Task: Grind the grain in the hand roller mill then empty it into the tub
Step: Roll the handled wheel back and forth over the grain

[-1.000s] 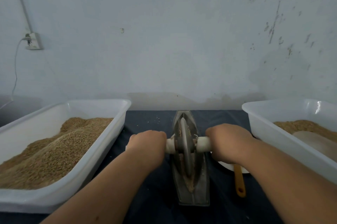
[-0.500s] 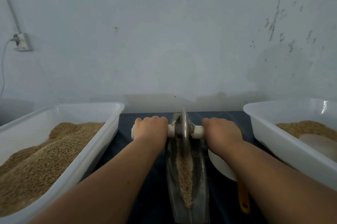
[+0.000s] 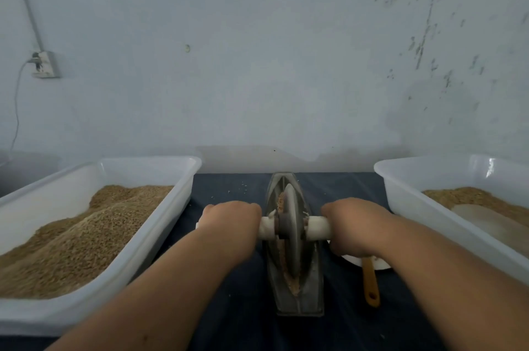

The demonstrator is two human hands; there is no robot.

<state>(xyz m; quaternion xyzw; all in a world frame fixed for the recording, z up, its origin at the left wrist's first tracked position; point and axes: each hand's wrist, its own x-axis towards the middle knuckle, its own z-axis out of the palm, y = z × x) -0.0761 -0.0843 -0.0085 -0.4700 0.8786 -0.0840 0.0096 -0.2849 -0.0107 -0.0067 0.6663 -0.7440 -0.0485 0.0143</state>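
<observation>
A grey boat-shaped metal trough (image 3: 310, 297) lies lengthwise on the dark cloth between my arms. A metal grinding wheel (image 3: 291, 217) stands in it at mid-length, on a white cross handle (image 3: 317, 227). My left hand (image 3: 232, 220) grips the handle's left end and my right hand (image 3: 350, 223) grips its right end. Brown ground grain (image 3: 292, 282) lies in the trough in front of and behind the wheel. A white tub (image 3: 183, 179) heaped with brown grain stands at the left. Another white tub (image 3: 400, 193) holding grain stands at the right.
A white plate (image 3: 378, 263) and a yellow-handled utensil (image 3: 370, 282) lie right of the trough, partly under my right wrist. A pale scoop-like thing (image 3: 486, 222) rests on the grain in the right tub. The wall stands close behind; a socket (image 3: 44, 64) with a cable hangs at the left.
The wheel and both hands rolled from mid-trough to the far end half a second ago, then back toward me to mid-trough now.
</observation>
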